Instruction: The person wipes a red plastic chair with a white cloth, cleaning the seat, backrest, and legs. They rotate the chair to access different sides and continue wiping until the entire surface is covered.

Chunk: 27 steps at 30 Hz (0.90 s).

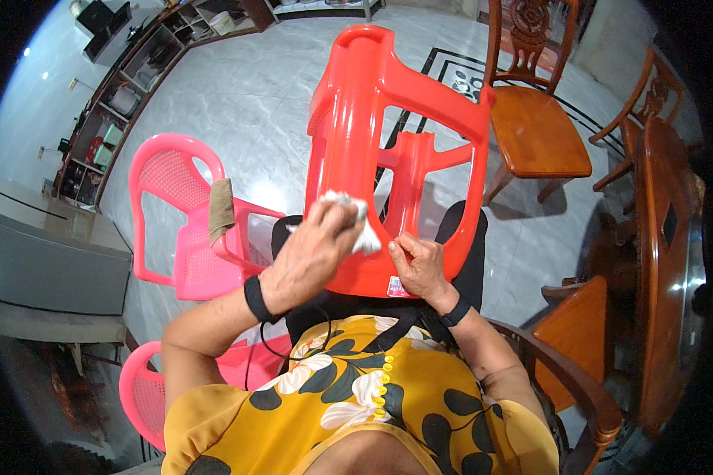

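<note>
A red plastic stool lies tilted across my lap, its legs pointing away from me and its seat end near my waist. My left hand holds a crumpled white cloth against the stool's side, near the base of a leg. My right hand grips the rim of an opening in the stool, just above a small printed sticker. Both wrists wear black bands. The fingertips of my right hand are partly hidden behind the red plastic.
At the left stands a pink plastic chair with a brown cloth over its armrest; another pink chair is below it. Wooden chairs and a wooden table stand at the right. Shelves line the far left wall.
</note>
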Tool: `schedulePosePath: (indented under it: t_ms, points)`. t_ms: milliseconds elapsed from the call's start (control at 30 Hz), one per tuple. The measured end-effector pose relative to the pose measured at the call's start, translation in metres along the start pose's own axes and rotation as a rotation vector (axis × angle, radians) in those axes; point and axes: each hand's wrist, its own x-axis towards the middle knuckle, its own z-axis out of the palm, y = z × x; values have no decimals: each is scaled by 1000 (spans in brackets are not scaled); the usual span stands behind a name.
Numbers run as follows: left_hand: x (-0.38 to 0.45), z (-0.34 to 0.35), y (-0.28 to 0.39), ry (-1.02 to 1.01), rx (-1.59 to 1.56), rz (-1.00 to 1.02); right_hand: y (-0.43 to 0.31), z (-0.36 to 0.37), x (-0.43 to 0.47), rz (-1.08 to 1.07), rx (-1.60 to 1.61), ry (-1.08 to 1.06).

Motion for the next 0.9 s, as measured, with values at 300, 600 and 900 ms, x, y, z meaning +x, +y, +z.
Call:
schedulePosePath:
  t_ms: [300, 600, 900]
  points:
    - [77, -20, -115, 277, -569, -327, 3, 5, -2, 7, -10, 12]
    - [201, -15, -189, 301, -259, -312, 1, 0, -6, 52, -15, -6]
    - [76, 7, -117, 108, -382, -323, 9, 3, 2, 48, -5, 16]
